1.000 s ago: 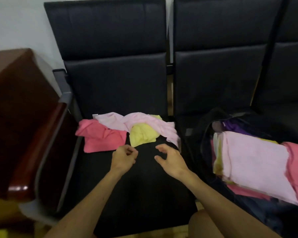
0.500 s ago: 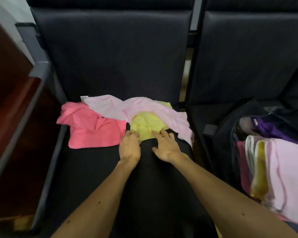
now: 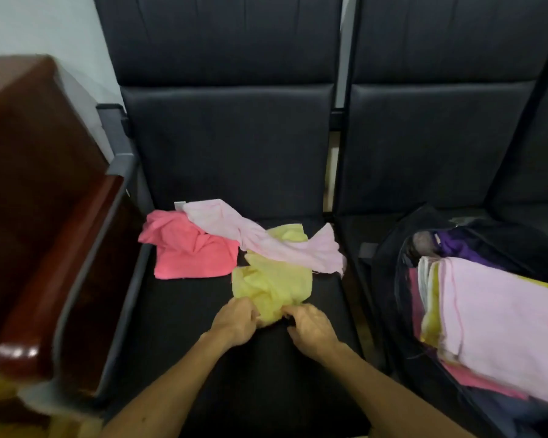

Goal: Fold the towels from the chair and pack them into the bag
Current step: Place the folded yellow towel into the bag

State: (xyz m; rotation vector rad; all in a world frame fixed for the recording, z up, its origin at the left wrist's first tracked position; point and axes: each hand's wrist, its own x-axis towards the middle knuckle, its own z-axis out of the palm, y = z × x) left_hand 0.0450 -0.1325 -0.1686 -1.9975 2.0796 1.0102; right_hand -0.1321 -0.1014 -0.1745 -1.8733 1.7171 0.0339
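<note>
Gripping yellow towel (image 3: 271,282) near edge, left hand (image 3: 234,320) and right hand (image 3: 312,327) fingers both clamped on it. Lying on chair (image 3: 222,358), partly under pale pink towel (image 3: 266,241).

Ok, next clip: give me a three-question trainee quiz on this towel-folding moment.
1. True or false: both the left hand and right hand grip the crumpled yellow cloth towel.
2. Which towel lies across the yellow one? A) coral-pink crumpled towel B) pale pink long towel C) purple towel
3. Fill in: the black open bag sits on the seat to the person's ____.

Key: 1 true; 2 B; 3 right.
</note>
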